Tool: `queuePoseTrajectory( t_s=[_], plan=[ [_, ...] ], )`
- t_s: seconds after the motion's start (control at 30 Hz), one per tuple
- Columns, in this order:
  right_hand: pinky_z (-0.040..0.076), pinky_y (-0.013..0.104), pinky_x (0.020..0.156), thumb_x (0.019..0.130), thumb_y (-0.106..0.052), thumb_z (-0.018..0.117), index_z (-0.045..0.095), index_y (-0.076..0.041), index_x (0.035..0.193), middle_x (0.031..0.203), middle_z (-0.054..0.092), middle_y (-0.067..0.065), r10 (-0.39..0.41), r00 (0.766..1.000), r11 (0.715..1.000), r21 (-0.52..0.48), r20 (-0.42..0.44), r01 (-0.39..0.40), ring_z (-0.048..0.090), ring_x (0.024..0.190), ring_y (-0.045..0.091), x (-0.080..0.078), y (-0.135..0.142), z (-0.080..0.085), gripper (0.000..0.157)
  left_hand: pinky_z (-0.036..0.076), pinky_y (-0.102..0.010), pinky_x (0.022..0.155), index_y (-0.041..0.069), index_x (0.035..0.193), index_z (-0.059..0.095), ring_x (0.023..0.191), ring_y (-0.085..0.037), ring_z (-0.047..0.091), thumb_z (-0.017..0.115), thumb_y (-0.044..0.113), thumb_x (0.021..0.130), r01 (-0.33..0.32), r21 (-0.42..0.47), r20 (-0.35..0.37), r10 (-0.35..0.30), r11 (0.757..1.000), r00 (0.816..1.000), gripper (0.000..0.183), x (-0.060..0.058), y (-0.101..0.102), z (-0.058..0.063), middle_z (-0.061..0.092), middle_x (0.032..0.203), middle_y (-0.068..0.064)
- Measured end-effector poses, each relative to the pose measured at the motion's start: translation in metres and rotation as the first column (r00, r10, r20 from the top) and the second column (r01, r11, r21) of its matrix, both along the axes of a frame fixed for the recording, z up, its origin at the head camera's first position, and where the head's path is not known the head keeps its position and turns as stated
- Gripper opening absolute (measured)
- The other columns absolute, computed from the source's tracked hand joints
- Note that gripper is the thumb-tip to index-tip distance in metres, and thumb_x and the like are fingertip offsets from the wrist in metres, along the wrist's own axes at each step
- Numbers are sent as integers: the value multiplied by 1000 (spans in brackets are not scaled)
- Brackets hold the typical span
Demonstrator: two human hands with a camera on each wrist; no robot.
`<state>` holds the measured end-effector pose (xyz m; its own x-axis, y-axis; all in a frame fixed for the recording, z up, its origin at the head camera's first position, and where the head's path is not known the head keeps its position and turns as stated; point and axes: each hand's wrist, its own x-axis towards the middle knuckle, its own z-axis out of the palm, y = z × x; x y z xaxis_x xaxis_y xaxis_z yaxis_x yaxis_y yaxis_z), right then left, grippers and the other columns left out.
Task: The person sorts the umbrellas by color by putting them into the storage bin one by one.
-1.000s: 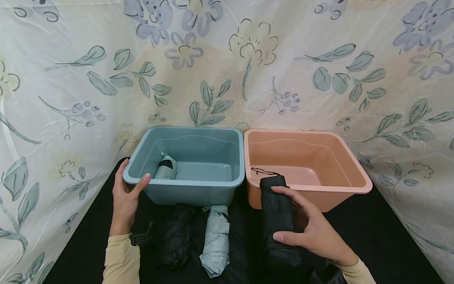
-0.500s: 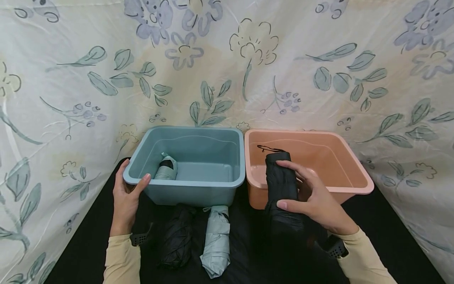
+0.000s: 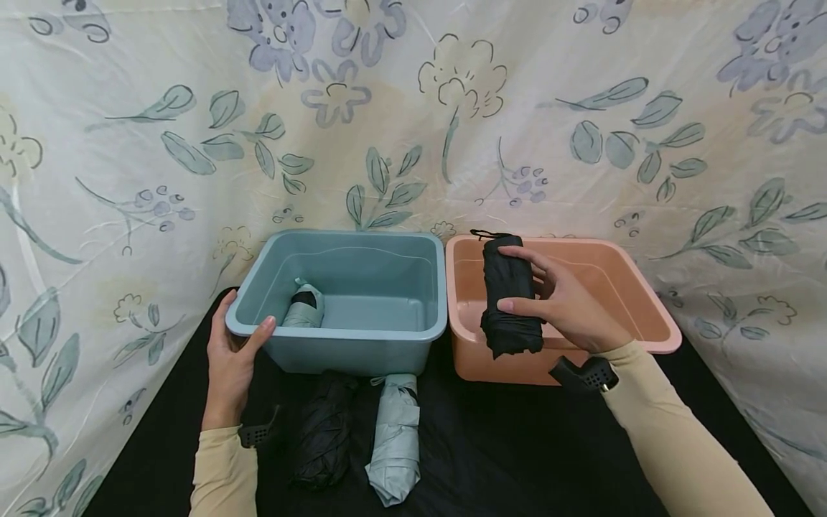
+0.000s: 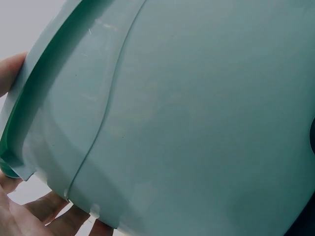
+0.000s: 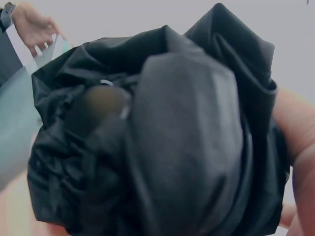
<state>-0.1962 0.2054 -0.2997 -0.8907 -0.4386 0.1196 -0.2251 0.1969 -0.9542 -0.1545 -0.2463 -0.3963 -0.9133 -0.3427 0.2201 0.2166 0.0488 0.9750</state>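
My right hand (image 3: 562, 298) grips a black folded umbrella (image 3: 507, 276) with a thin wrist loop at its top. It is held up over the front rim of the peach bin (image 3: 636, 337). In the right wrist view the umbrella's loose black fabric (image 5: 187, 132) fills most of the frame. My left hand (image 3: 232, 362) holds the front left corner of the blue bin (image 3: 352, 352), thumb on the rim and fingers around the outside. Inside that bin lies a light blue folded umbrella (image 3: 304, 307) with a black band.
On the black cloth (image 3: 504, 445) before the blue bin lie a second black folded umbrella (image 3: 323, 431) and a light blue one (image 3: 394, 441), side by side. The bins stand side by side against a floral curtain (image 3: 388, 115).
My right hand has lifted the black umbrella up and away from me, from in front of the peach bin to over its front rim. My left hand has stayed on the blue bin.
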Motion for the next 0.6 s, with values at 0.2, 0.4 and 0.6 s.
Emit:
queuePoseTrajectory(
  t_s=[0.2, 0.4, 0.6],
  plan=[
    [48, 40, 86, 82, -19, 74, 35, -27, 143, 138, 39, 8, -32, 997, 998, 54, 64, 28, 48, 115, 32, -26, -2, -1, 72, 26, -52, 104, 30, 144, 29, 127, -27, 33, 68, 12, 86, 3, -12, 0, -3, 1000, 1000, 73, -1, 0, 0, 32, 143, -3],
    [47, 44, 87, 78, -25, 77, 37, -28, 141, 131, 44, 12, -61, 987, 996, 77, 150, 50, 49, 113, 31, -47, -7, -3, 75, 27, -51, 104, 30, 144, 29, 127, -26, 33, 68, 12, 86, 6, 0, 3, -6, 1000, 1000, 73, -1, -1, 0, 32, 143, -3],
    [47, 44, 87, 75, -34, 79, 35, -29, 142, 131, 42, 12, -63, 977, 989, 141, 202, 35, 50, 114, 30, -64, -13, -9, 80, 27, -50, 102, 30, 144, 28, 127, -26, 34, 68, 12, 85, 3, -7, 6, -3, 1000, 1000, 73, -1, -1, 0, 33, 143, -3]
  ],
)
